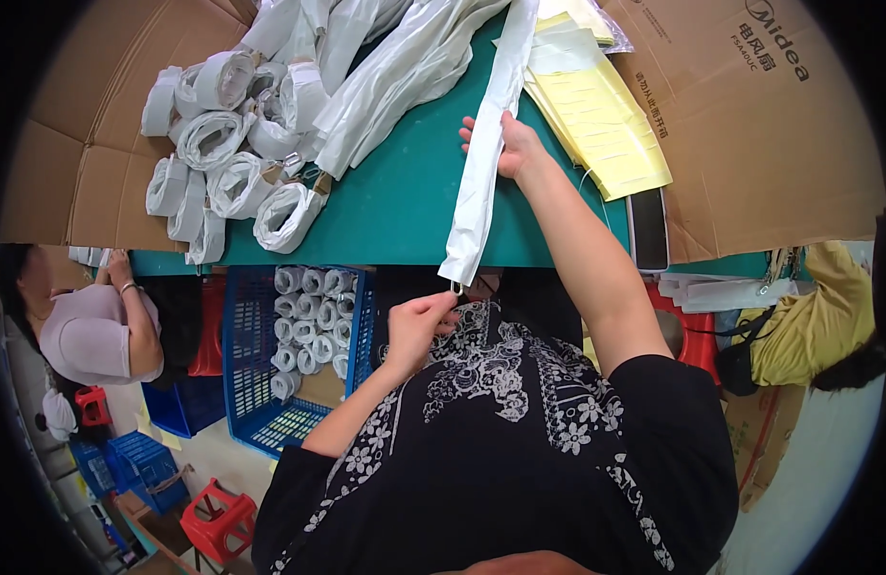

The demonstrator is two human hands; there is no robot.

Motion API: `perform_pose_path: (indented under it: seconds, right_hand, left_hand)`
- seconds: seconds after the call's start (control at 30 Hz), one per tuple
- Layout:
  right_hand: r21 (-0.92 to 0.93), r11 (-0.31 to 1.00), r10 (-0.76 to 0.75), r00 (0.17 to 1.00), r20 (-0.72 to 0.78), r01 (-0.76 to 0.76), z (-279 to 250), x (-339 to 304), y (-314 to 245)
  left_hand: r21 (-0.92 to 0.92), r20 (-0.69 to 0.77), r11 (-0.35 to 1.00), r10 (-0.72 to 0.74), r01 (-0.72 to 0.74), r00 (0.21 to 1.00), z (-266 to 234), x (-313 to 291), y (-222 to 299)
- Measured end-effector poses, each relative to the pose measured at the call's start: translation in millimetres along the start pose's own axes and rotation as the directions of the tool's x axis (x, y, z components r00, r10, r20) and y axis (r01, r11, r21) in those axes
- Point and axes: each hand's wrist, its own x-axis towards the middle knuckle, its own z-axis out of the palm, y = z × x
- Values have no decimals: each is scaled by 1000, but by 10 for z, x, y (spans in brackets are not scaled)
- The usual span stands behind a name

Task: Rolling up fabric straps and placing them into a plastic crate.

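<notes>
Left hand [419, 328] pinches metal loop [456, 287] at near end of white strip [479, 182]. Right hand [520, 153] farther along, fingers [468, 132] behind strip; can't tell if gripping.

White strip [481, 187]: far end, beyond the right hand [518, 151], cut off by top edge. Middle of that hand's fingers hidden behind the strip. Below the strip, at the left hand [419, 331]: small metal fitting [456, 287] partly covered by fingertips; shape too small to tell. Bundled strips [405, 77], left of the right-hand grip: upper ends out of frame. Right of it: dark flat object [648, 230], top end hidden under yellow sheets [611, 129].
</notes>
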Motion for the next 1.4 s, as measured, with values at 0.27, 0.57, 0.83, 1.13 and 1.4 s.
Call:
perform_pose_path:
  seconds: [0.27,0.57,0.83,1.13,1.4]
  right_hand:
    - [22,998,59,998,19,-59,-81,2,-77]
    - [66,993,85,980,181,-98,-234,-119,-146]
    - [-362,932,72,981,182,-1,-357,-428,-178]
    - [-561,818,81,939,333,128,-448,-540,-192]
    - [-726,618,137,869,476,300,-541,-777,-189]
  left_hand:
    - [612,679,-289,669,-736,302,-252,694,943]
    - [-175,934,-744,82,-645,-348,428,1187,1244]
    - [154,758,355,557,-922,341,498,954,897]
    - [328,323,943,-63,-49,944,784,863,1168]
    - [203,385,955,-281,216,879,856,1017,1387]
